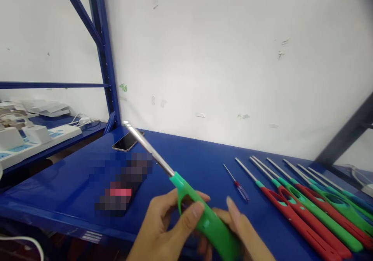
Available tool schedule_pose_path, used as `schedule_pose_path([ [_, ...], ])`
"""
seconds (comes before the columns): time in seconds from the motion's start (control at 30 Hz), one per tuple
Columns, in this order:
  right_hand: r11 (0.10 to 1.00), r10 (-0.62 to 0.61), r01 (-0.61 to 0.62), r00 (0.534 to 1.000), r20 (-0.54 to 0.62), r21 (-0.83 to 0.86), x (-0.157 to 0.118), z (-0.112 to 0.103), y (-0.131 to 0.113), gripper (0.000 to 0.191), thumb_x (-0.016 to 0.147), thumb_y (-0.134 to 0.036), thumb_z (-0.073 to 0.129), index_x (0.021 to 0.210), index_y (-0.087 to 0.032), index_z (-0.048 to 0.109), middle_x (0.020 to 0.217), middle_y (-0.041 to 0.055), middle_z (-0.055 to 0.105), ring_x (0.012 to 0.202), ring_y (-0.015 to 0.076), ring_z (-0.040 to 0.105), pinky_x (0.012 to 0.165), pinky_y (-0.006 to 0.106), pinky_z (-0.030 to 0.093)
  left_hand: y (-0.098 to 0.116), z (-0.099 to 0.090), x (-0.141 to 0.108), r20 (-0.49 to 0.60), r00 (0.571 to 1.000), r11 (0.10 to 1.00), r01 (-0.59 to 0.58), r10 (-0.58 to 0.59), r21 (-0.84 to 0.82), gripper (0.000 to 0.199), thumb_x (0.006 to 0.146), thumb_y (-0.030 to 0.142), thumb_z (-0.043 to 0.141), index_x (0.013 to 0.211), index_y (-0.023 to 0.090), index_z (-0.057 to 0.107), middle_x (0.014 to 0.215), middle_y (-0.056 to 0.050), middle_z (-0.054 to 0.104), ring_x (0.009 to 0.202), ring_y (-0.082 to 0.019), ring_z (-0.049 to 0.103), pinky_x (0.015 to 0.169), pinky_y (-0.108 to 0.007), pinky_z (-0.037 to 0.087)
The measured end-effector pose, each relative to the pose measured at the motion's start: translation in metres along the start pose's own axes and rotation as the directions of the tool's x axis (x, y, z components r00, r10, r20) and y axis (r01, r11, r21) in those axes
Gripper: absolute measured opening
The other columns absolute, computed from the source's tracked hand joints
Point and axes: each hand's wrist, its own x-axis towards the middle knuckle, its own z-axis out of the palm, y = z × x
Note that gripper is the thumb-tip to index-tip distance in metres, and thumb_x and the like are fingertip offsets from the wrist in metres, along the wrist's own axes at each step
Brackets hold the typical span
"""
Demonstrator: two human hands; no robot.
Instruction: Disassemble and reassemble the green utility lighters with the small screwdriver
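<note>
A green lighter (214,228) with a long metal tube is held up in front of me, its tube pointing to the upper left. My left hand (171,224) grips it around the trigger opening, thumb on the near side. My right hand (240,230) is at the handle's lower right side, its fingers against the body and its thumb raised. The handle's lower end runs out toward the bottom edge. To the right on the blue shelf (186,148) lies a small screwdriver (240,189) with a clear purple and red handle.
Several red and green long lighters (309,222) lie side by side at the right. A phone (126,141) lies at the back left, with a blurred dark object (125,187) nearer. A power strip (40,138) is on the left shelf, beside a blue upright (106,58).
</note>
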Motion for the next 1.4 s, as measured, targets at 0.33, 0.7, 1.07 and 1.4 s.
schedule_pose_path([
  [0.33, 0.740, -0.254, 0.313, 0.949, 0.184, -0.595, 0.157, 0.038, -0.055, 0.016, 0.094, -0.031, 0.069, 0.102, -0.022, 0.079, 0.092, 0.0035, 0.082, 0.086, 0.0202, 0.075, 0.076, 0.028, 0.051, 0.032, -0.049, 0.029, -0.438, 0.898, 0.951, -0.171, 0.044, -0.256, 0.050, 0.071, 0.059, 0.090, 0.105, 0.023, 0.080, 0.086, 0.001, 0.068, 0.070, -0.011, 0.057, 0.060, -0.016, 0.051],
  [0.7, 0.667, -0.153, 0.308, 0.948, 0.281, -0.678, 0.181, 0.070, -0.039, 0.024, 0.099, -0.037, 0.071, 0.112, -0.017, 0.070, 0.114, 0.0060, 0.073, 0.104, 0.0226, 0.071, 0.091, 0.043, 0.059, 0.021, -0.038, 0.037, -0.246, 0.964, 0.963, -0.158, 0.103, -0.216, 0.041, 0.076, 0.043, 0.092, 0.106, 0.019, 0.079, 0.091, -0.001, 0.067, 0.075, -0.012, 0.059, 0.060, -0.017, 0.053],
  [1.07, 0.898, -0.275, 0.251, 0.961, -0.017, -0.362, 0.094, -0.037, -0.054, 0.021, 0.096, -0.031, 0.068, 0.110, -0.016, 0.073, 0.080, 0.0037, 0.076, 0.074, 0.0161, 0.072, 0.066, 0.025, 0.056, -0.012, -0.026, 0.038, -0.036, 0.988, 0.987, -0.147, 0.150, 0.061, 0.035, 0.085, 0.049, 0.083, 0.098, 0.017, 0.079, 0.073, -0.004, 0.075, 0.067, -0.017, 0.065, 0.068, -0.026, 0.054],
  [1.4, 0.962, -0.131, 0.094, 0.982, -0.134, -0.258, -0.010, -0.070, -0.004, 0.031, 0.093, -0.051, 0.069, 0.093, -0.024, 0.085, 0.083, 0.0031, 0.079, 0.073, 0.0186, 0.069, 0.065, 0.026, 0.055, -0.027, 0.004, 0.038, 0.065, 0.998, 0.999, -0.028, 0.027, 0.028, 0.046, 0.080, 0.049, 0.086, 0.110, 0.018, 0.073, 0.086, -0.007, 0.077, 0.074, -0.023, 0.072, 0.065, -0.032, 0.060],
])
